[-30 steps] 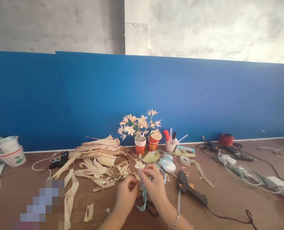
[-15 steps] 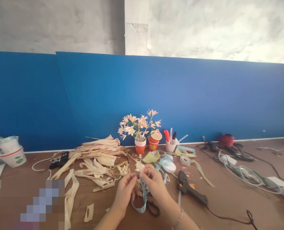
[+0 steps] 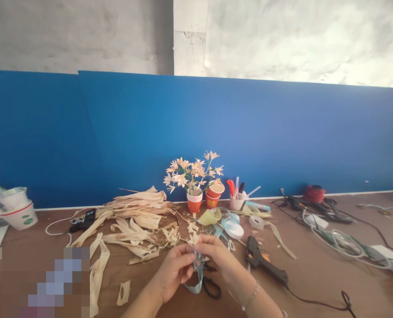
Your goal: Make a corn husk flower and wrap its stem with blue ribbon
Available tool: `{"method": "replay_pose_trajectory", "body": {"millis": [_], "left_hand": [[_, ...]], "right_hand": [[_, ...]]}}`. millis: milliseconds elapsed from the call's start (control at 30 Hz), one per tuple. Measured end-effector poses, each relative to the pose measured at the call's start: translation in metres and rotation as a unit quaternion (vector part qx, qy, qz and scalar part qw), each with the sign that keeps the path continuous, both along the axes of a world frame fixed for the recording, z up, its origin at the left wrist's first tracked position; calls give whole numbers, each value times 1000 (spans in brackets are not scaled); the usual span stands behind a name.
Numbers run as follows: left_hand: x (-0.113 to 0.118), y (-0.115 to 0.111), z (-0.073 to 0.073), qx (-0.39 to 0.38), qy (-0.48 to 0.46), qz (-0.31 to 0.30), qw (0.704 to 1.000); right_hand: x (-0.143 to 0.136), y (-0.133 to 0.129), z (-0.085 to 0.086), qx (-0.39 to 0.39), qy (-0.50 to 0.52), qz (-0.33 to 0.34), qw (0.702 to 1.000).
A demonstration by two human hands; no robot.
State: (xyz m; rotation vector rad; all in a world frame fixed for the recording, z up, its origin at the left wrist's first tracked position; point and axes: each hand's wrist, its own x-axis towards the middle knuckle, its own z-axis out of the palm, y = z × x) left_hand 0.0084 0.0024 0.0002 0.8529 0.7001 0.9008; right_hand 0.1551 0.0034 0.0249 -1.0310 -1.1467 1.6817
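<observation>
Near the table's front middle, my left hand (image 3: 174,270) and my right hand (image 3: 220,256) meet fingertip to fingertip. Between them they pinch a small pale husk flower (image 3: 193,239) and the end of a light blue ribbon (image 3: 196,288), which loops down below the fingers. Fingers of both hands are closed. Black-handled scissors (image 3: 211,288) lie just under the ribbon. Behind the hands, finished pale flowers (image 3: 192,172) stand in stacked red paper cups (image 3: 194,204). A roll of blue ribbon (image 3: 233,229) rests behind my right hand.
Dried husks (image 3: 136,212) cover the table's left middle. A black glue gun (image 3: 265,263) with its cord lies to the right. Further right are cables (image 3: 345,243) and a power strip (image 3: 391,261). A paper cup (image 3: 21,217) stands far left, and a blue partition (image 3: 216,128) runs behind.
Both hands have shifted and turned slightly, with the right fingers now flatter across the top. The small flower shows more clearly at the fingertips. The ribbon loop still hangs below.
</observation>
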Motion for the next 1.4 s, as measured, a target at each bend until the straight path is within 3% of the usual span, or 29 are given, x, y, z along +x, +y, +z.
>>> {"method": "replay_pose_trajectory", "body": {"millis": [233,467,833,1100,1400], "left_hand": [[-2,3,-5,21,-29,-6,999],[-1,4,-8,38,19,4,999],[-1,6,-9,24,20,-5,1000],[-1,8,-10,21,-31,54,998],[1,11,-13,39,-16,115,992]], "right_hand": [[4,3,-2,-4,-11,-13,1000],[3,5,-4,32,-8,-2,999],[4,11,-12,55,-37,16,998],[5,9,-13,67,-16,13,998],[-5,9,-18,11,-53,27,998]]}}
